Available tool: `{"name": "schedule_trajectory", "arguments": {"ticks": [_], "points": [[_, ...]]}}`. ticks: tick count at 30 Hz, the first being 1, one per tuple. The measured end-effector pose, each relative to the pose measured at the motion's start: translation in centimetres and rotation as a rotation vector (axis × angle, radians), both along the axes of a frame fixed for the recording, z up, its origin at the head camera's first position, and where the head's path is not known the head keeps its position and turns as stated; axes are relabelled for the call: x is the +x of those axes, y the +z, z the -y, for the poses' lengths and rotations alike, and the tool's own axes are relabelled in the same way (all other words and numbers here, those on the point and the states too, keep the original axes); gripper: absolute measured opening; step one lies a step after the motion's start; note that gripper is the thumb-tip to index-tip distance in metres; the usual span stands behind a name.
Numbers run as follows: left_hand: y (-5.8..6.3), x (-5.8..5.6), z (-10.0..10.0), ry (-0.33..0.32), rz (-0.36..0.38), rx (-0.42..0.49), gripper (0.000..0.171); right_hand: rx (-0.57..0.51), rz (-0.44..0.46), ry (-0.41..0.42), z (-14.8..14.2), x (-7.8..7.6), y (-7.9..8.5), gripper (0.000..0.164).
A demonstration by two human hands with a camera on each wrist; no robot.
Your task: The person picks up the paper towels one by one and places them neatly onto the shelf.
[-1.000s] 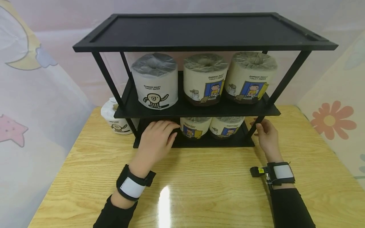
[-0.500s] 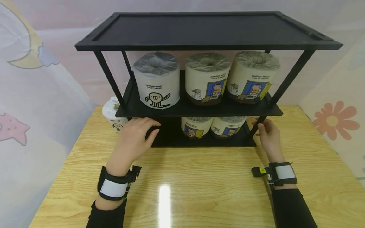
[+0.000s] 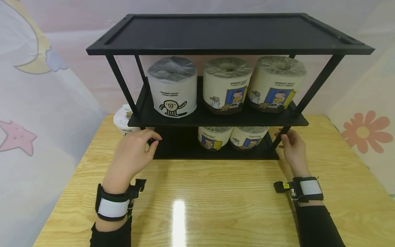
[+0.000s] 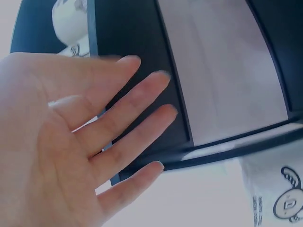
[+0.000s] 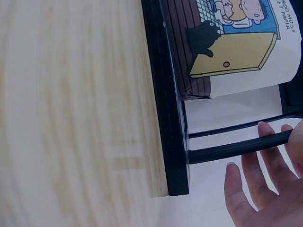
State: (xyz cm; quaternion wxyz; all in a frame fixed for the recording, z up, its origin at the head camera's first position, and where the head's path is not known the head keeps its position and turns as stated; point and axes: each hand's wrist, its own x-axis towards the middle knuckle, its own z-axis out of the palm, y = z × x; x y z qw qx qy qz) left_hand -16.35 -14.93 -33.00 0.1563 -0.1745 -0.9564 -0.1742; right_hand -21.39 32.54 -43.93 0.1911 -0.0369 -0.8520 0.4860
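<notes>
A black shelf rack (image 3: 228, 32) with three levels stands on the wooden table. My left hand (image 3: 131, 151) is at the rack's lower left front corner, its fingers loosely extended and holding nothing; it hides the left post there. My right hand (image 3: 294, 151) holds the lower right post (image 5: 236, 147), thumb on one side and fingers behind. Two wrapped toilet paper rolls, a left one (image 3: 213, 139) and a right one (image 3: 248, 139), stand on the bottom level. Behind my left hand, a white-wrapped toilet paper roll (image 3: 121, 120) sits outside the rack, partly hidden.
On the middle level stand a white toilet paper roll (image 3: 172, 89) and two cream ones, one in the centre (image 3: 226, 87) and one at right (image 3: 276, 85). The wooden table (image 3: 216, 199) extends in front. A printed backdrop (image 3: 364, 85) lies behind and at the sides.
My left hand has moved left from beside the bottom-level rolls to the left front corner. The right hand stays at the post. The view has shifted slightly.
</notes>
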Motion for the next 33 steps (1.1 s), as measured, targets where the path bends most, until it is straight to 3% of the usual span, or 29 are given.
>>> {"name": "schedule_trajectory", "arguments": {"ticks": [7, 13, 20, 28, 33], "points": [[0.0, -0.2, 1.9, 0.081, 0.087, 0.046, 0.037, 0.009, -0.012, -0.009, -0.8, 0.1, -0.2, 0.036], [0.0, -0.5, 4.0, 0.162, 0.125, 0.073, 0.029, -0.001, -0.021, 0.003, -0.5, 0.1, -0.3, 0.036], [-0.6, -0.9, 6.4, 0.264, 0.089, 0.068, 0.021, 0.004, -0.017, 0.008, 0.1, 0.0, -0.1, 0.038], [-1.5, -1.3, 7.5, 0.258, 0.051, 0.047, 0.042, -0.002, -0.001, 0.012, 0.0, 0.1, -0.1, 0.039], [-2.7, -2.1, 7.8, 0.223, -0.026, 0.012, 0.05, 0.004, -0.017, 0.013, -0.1, 0.0, -0.3, 0.037]]}}
